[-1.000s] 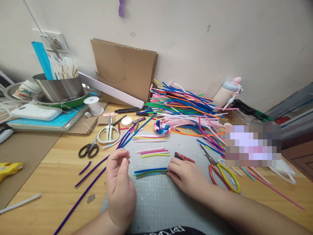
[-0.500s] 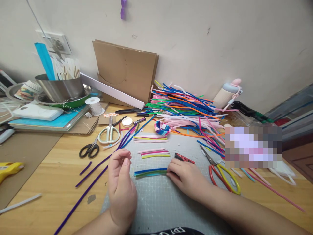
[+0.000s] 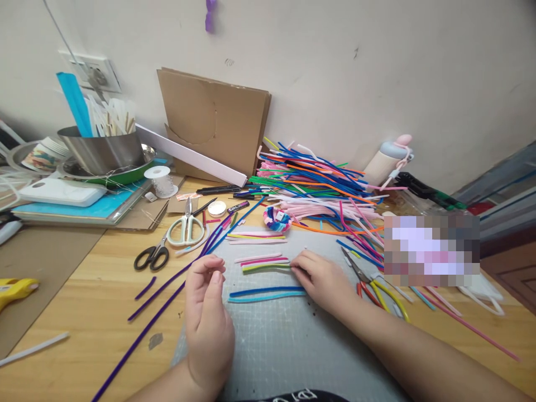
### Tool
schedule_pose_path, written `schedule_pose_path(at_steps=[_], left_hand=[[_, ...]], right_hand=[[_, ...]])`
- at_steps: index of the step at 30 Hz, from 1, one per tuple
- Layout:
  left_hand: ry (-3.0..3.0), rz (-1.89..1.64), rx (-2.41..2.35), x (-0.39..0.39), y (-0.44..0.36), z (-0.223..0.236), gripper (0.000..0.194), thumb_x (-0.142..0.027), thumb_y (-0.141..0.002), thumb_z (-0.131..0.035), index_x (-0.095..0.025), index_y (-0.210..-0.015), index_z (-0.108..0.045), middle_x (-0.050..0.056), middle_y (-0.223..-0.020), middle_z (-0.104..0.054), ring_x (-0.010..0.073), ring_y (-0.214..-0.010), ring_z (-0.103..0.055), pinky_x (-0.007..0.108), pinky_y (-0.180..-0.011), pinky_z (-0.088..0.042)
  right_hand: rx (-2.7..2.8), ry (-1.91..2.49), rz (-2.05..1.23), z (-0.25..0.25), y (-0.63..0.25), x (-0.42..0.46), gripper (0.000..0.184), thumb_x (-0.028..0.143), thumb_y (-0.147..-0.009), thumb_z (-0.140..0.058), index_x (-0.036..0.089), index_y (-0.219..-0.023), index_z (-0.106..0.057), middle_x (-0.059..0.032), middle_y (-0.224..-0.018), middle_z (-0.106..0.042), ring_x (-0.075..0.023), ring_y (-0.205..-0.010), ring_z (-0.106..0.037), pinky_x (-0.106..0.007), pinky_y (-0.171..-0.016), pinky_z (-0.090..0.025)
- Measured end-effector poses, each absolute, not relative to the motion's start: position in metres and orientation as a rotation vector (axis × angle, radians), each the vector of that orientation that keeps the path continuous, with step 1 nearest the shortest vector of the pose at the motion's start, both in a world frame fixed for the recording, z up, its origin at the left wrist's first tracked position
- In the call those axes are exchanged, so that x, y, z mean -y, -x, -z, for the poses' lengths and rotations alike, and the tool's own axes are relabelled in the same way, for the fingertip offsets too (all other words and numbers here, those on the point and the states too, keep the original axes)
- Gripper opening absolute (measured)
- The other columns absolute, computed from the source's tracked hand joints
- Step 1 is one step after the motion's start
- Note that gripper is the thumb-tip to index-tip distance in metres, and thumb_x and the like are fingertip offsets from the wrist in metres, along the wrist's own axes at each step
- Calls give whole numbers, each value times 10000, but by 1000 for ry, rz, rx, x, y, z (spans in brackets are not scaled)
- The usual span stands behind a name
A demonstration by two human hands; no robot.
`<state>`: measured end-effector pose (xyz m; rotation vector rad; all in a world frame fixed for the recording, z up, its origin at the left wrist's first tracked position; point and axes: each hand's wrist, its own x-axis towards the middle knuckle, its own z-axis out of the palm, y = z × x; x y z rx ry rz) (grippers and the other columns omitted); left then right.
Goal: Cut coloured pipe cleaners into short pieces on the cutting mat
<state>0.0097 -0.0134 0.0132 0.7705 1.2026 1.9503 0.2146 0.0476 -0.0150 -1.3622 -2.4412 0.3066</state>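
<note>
My right hand point(image 3: 322, 279) pinches the right end of a green pipe cleaner point(image 3: 266, 269), which lies along the lower edge of a short row of pink, magenta and pale pieces. Just below, a dark blue pipe cleaner point(image 3: 266, 290) and a light blue pipe cleaner point(image 3: 262, 298) lie nearly parallel, their right ends by my right hand. Resting on its side at the left edge of the grey cutting mat point(image 3: 268, 346), my left hand point(image 3: 209, 318) is loosely curled with the thumb apart and nothing visible in it.
Behind the mat lies a heap of coloured pipe cleaners point(image 3: 314, 178) beside a multicoloured ring point(image 3: 277, 219). Red-and-yellow-handled pliers point(image 3: 372, 285) lie right. White scissors point(image 3: 186, 229), black scissors point(image 3: 153, 257) and purple pipe cleaners point(image 3: 140, 338) lie left. Cardboard point(image 3: 213, 123) leans on the wall.
My right hand has moved up and away from the blue pieces, taking the green pipe cleaner to the pink and magenta row. My left hand has stayed still.
</note>
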Motion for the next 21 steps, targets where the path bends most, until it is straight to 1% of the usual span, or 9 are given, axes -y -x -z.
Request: schedule_pose_path(at_steps=[4, 9, 12, 14, 16, 18, 21], left_hand=[[-796, -1948, -1204, 13, -10, -13, 114, -224, -863, -512, -229, -931, -604, 4, -917, -538, 127, -852, -481, 240, -783, -376], [-938, -1987, -1230, 14, -10, -11, 128, -207, -824, -568, -230, -948, -584, 14, -944, -535, 147, -897, -492, 263, -812, -379], [-1221, -1936, -1290, 15, -5, -18, 166, -194, -823, -562, -237, -983, -568, 26, -968, -533, 165, -920, -496, 295, -831, -380], [-1512, -1760, -1363, 17, 1, -27, 198, -195, -828, -550, -241, -1020, -562, 38, -985, -555, 179, -924, -511, 321, -832, -394], [-1809, -1461, -1422, 22, 9, -34, 234, -218, -824, -559, -248, -1057, -569, 53, -1022, -594, 202, -954, -535, 352, -837, -415], [-2059, -1146, -1391, 32, 16, -34, 269, -267, -810, -594, -265, -1079, -590, 66, -1067, -622, 234, -999, -553, 393, -851, -432], [-2253, -840, -1312, 53, 24, -19, 325, -334, -791, -632, -286, -1112, -607, 72, -1066, -656, 255, -985, -585, 430, -845, -448]], right_hand=[[2413, 1346, -361, 10, -213, -46, 138, 136, -876, -459, 186, -856, -587, -44, -858, -600, -164, -790, -561, -282, -695, -432], [2414, 1291, -530, -19, -213, -27, 123, 133, -876, -437, 185, -849, -544, -40, -832, -593, -163, -758, -545, -289, -682, -436], [2455, 1282, -656, -29, -215, -8, 163, 141, -884, -422, 189, -934, -569, -57, -911, -625, -176, -819, -575, -312, -731, -461], [2481, 1257, -739, -27, -216, 5, 248, 124, -878, -419, 202, -1050, -579, -65, -1022, -638, -188, -922, -589, -336, -810, -468], [2486, 1237, -810, -20, -216, 18, 321, 104, -867, -421, 214, -1126, -576, -66, -1087, -635, -193, -987, -586, -348, -861, -465], [2448, 1220, -859, -14, -214, 30, 326, 96, -865, -422, 209, -1124, -587, -67, -1077, -640, -189, -988, -588, -342, -866, -469], [2384, 1154, -895, -10, -211, 46, 324, 85, -874, -414, 203, -1125, -582, -60, -1050, -636, -169, -972, -585, -314, -852, -473]])
